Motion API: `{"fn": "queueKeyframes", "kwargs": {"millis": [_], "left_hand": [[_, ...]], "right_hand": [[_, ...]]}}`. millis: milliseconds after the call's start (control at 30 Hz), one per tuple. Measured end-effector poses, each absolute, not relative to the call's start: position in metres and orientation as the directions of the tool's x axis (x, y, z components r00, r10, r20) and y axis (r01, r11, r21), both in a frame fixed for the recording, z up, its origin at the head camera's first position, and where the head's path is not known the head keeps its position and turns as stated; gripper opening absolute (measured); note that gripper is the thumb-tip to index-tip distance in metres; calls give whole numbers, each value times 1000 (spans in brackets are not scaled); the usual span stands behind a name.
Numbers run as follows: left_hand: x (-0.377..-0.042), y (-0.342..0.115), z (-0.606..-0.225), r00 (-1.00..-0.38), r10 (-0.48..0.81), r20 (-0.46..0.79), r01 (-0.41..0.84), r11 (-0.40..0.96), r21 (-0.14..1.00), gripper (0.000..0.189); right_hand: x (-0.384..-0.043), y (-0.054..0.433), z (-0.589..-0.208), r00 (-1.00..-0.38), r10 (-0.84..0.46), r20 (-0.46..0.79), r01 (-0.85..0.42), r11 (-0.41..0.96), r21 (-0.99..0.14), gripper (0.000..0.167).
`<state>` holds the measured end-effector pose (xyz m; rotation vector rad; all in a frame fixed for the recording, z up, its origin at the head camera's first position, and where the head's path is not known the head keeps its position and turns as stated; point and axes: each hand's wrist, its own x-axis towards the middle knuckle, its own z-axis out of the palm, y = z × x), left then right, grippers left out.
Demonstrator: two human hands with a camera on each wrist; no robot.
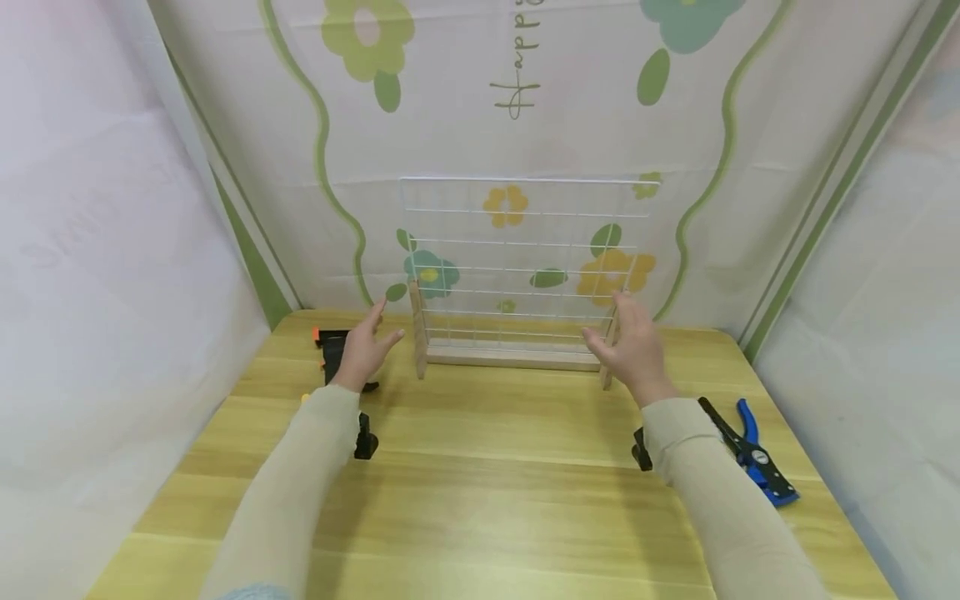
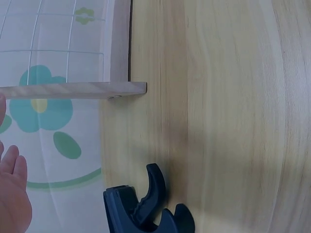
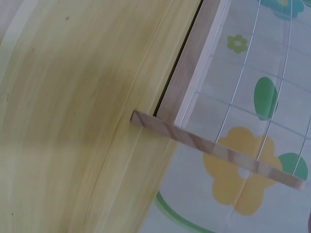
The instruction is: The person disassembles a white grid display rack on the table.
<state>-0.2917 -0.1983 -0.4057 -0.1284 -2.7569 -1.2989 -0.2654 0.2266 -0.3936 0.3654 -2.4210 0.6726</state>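
Note:
A white wire grid [image 1: 528,180] stands upright in a wooden frame at the back of the table. The frame has a low wooden bar [image 1: 513,359] and side posts at left [image 1: 418,333] and right [image 1: 606,375]. Left of the left post, my left hand [image 1: 362,352] is raised, thumb spread from its straight fingers. My right hand [image 1: 636,354] overlaps the right post in the head view, thumb apart and fingertips at the post's upper end. Neither hand holds anything. Only part of the left hand [image 2: 14,199] enters its wrist view; the right wrist view shows no hand.
A black tool with a curved lever [image 2: 154,187] and orange tips lies left, partly behind the left hand. Blue-and-black hand pliers [image 1: 759,460] lie near the table's right edge. Flower-printed cloth [image 1: 570,142] hangs behind the rack, and pale sheets flank the wooden table [image 1: 495,500].

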Motion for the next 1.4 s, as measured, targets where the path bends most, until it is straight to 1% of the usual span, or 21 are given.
{"fn": "queueKeyframes", "kwargs": {"millis": [167, 400, 600, 800, 900, 1000, 1200, 1400], "left_hand": [[-294, -196, -403, -992, 40, 119, 117, 650, 751, 72], [-308, -182, -402, -986, 35, 160, 148, 607, 781, 72], [-316, -174, -400, -987, 32, 159, 146, 600, 787, 70], [-325, -172, -397, -981, 38, 190, 175, 593, 786, 64], [-328, -170, -395, -978, 29, 209, 187, 579, 794, 61], [-330, -167, -394, -976, 21, 216, 189, 571, 799, 60], [-334, -165, -393, -975, 37, 220, 199, 587, 785, 57], [-336, -170, -395, -978, 41, 202, 185, 605, 774, 56]], "right_hand": [[-270, 212, -391, -793, -89, 602, -411, 808, -422, 72], [-283, 194, -394, -800, -44, 599, -404, 777, -482, 70], [-289, 179, -391, -806, -54, 589, -406, 774, -486, 67], [-294, 167, -385, -827, -55, 560, -389, 776, -497, 67], [-298, 159, -382, -822, -73, 565, -416, 753, -509, 66], [-301, 153, -380, -803, -93, 589, -451, 740, -499, 66], [-310, 141, -375, -772, -83, 630, -478, 729, -490, 64], [-316, 133, -368, -773, -86, 629, -485, 719, -497, 64]]}}
